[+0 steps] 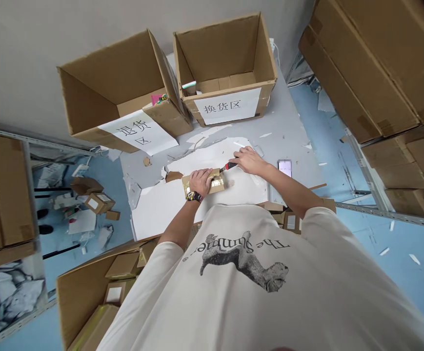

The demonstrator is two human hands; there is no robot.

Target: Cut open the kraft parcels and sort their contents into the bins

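A small cardboard box [217, 184], wrapped in shiny tape, lies on the white sheet [160, 209] on the table. My left hand [200, 181] grips the box from its left part, with a watch on the wrist. In my right hand [248, 160] is a red and black utility knife [230, 166], its tip at the top right edge of the box. The blade itself is too small to make out. Torn edges of the white sheet show brown card to the left of the box.
Two large open cartons [230, 105] with paper signs stand at the back of the table; each has some items inside. A phone [285, 167] lies to the right. Below left, an open carton [83, 292] holds several boxes. Shelves with cartons [376, 73] flank both sides.
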